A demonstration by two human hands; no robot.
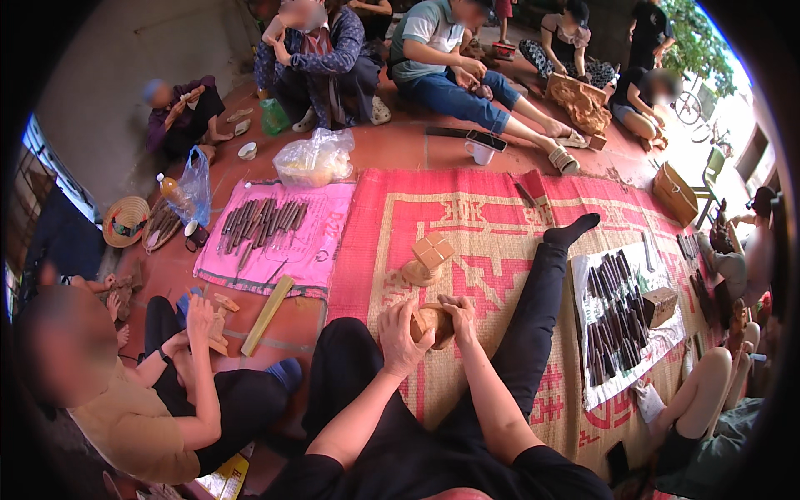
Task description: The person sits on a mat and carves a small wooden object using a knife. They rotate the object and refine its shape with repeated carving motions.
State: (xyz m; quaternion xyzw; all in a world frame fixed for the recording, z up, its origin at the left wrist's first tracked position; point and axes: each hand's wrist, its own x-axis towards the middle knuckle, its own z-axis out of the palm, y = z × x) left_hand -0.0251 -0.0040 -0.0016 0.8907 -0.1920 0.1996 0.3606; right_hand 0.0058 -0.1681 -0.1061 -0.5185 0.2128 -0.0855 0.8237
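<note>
A round, hollow wooden piece like a small bowl (436, 323) is held between my two hands above the woven mat. My left hand (403, 337) grips its left side, with the thumb across the near part. On the opposite side, my right hand (461, 317) has its fingers curled over the rim. Just beyond my hands lies another round wooden piece (418, 273), and a squarish wooden block (433, 249) with lines across its top rests on or against it. My outstretched right leg (542, 304) lies to the right of these things.
Many dark-handled tools (263, 222) lie on a pink sack (321, 218) at left, more tools (614, 312) on a white sheet (597, 395) at right. A person (137, 412) handles wood beside me. Others sit beyond the red-patterned mat (492, 196). A white mug (479, 153) stands at its far edge.
</note>
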